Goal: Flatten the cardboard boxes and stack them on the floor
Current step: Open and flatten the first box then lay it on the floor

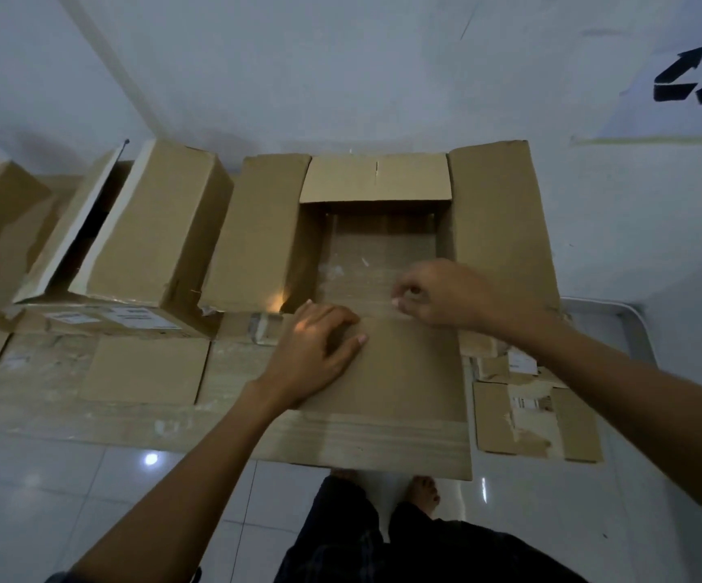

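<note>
Head view shows our left hand (pixel 315 351) pressing flat on the near flap (pixel 408 372) of the open box (pixel 382 241) at the front edge of the counter (pixel 639 330), while our right hand (pixel 437 296) pinches what seems a tape strip (pixel 376 308), so a hard yank could snap it or drag the box off.

Plain tiled room, seemingly a home recycling corner.
White wall (pixel 340 56), glossy white floor tiles (pixel 46 477), a recycling-arrow sheet (pixel 694 73) taped up, cardboard boxes (pixel 159 220) lined along the wall, a bare foot (pixel 425 490).
</note>
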### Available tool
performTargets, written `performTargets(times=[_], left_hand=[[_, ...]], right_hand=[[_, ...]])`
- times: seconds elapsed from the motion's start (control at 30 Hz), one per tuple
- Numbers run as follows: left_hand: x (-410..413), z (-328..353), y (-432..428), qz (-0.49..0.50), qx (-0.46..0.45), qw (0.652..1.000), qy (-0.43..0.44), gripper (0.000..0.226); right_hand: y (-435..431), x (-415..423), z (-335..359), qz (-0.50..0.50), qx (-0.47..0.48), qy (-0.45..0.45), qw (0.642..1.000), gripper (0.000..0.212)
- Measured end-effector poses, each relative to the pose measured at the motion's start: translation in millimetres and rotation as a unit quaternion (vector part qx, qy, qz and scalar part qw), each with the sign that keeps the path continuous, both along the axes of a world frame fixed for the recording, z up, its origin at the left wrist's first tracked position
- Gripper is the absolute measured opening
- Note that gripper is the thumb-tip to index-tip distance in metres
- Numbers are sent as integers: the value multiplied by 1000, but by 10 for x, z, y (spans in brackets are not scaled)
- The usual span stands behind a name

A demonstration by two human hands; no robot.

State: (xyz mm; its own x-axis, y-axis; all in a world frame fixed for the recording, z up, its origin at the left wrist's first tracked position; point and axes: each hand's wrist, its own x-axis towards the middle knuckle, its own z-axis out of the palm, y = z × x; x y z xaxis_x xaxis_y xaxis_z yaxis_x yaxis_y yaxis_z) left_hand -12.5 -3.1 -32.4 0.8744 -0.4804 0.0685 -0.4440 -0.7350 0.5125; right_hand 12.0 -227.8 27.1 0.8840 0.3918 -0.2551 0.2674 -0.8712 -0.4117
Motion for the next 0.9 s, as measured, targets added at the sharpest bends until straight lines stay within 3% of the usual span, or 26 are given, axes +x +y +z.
performTargets(times=[0.27, 0.4, 0.6, 0.77, 0.9], left_hand=[[119, -12, 58, -35, -25, 999, 4, 33], [199, -5, 110, -52, -49, 997, 9, 30], [179, 19, 112, -47, -57, 997, 4, 28], [142, 64, 130, -24, -38, 999, -7, 28], [-5, 37, 141, 44, -20, 998, -48, 28]], right_hand=[[-14, 1027, -248, -49, -57, 34, 997, 39], [-117, 1298, -135, -57, -85, -82, 991, 45], [-285, 1600, 189, -186, 10, -198, 962, 56], [-580, 2020, 168, -209, -10, -138, 968, 78], [-710, 2198, 119, -194, 15, -90, 977, 81]])
